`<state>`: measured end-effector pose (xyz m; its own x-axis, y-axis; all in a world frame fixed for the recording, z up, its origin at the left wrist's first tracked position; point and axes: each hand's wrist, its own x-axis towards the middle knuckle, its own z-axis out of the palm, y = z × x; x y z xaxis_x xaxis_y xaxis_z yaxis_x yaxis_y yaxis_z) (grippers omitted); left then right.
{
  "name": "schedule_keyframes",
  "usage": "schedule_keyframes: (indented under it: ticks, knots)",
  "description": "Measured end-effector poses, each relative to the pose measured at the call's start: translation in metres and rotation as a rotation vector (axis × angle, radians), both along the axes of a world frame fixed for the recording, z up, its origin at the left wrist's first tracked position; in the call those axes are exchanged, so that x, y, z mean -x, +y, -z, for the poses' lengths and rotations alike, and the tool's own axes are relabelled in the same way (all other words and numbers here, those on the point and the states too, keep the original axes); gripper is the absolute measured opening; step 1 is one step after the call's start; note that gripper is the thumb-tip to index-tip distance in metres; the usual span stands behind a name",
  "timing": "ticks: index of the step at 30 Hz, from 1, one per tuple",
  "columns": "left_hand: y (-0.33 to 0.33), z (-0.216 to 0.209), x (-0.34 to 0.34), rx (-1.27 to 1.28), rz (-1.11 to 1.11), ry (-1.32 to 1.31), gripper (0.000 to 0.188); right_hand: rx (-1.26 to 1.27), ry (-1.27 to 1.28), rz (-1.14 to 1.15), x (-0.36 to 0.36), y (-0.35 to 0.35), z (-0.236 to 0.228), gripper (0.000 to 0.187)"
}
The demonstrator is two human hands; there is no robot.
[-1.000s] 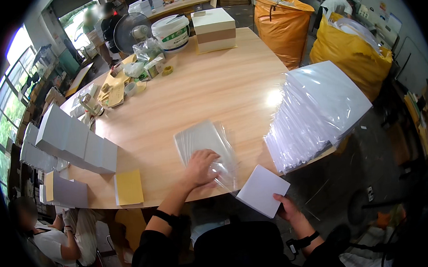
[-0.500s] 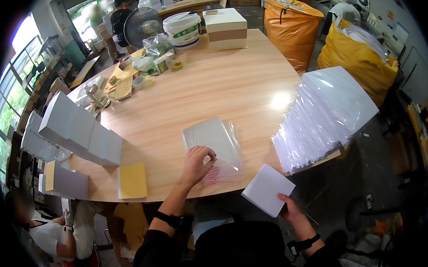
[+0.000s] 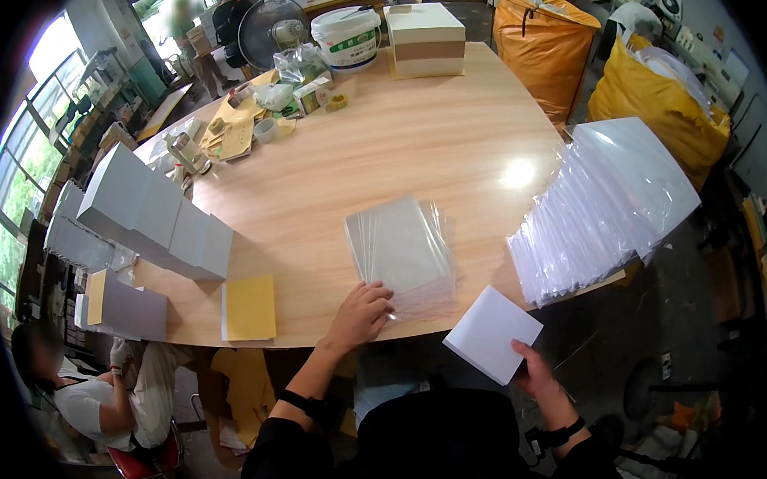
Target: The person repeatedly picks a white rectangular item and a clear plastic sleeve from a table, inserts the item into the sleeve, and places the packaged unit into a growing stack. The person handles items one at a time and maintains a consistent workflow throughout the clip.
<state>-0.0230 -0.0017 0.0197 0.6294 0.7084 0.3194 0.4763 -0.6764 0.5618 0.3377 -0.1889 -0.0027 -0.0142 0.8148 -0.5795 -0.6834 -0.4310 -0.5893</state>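
In front of me lies a stack of clear plastic sleeves (image 3: 398, 239), slightly fanned, with pinkish lower edges. My left hand (image 3: 361, 316) rests at its near left corner, fingers loosely bent and a little apart, holding nothing that I can see. Off the table's near edge, my right hand (image 3: 533, 366) grips a white square pad of paper (image 3: 493, 334) by its right corner, thumb on top and the other fingers underneath. Farther right, a long overlapping row of white pads in clear sleeves (image 3: 571, 214) covers the table's edge.
Tall stacks of white paper (image 3: 156, 215) stand at left, near a yellow-topped pad (image 3: 250, 309). A white bucket (image 3: 346, 38), a white box (image 3: 426, 39) and a fan (image 3: 274, 34) are at the back. Orange (image 3: 538, 49) and yellow sacks (image 3: 656, 103) stand right. A person (image 3: 100, 402) sits at lower left.
My left hand has drawn back toward the near edge of the sleeves, its fingers less pinched. The right hand keeps hold of the white pad. The whole view has shifted slightly.
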Motion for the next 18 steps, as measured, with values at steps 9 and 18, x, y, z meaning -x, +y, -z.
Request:
schedule_keyframes:
  ticks: [9,18]
  knots:
    - [0.017,-0.042,-0.006,0.852,-0.693,-1.187,0.007,-0.001,-0.068,0.085,-0.004,-0.004,0.0,0.054]
    - [-0.017,0.003,-0.001,1.305,-0.514,-1.48,0.016,-0.031,-0.064,0.01,0.016,0.01,-0.021,0.055]
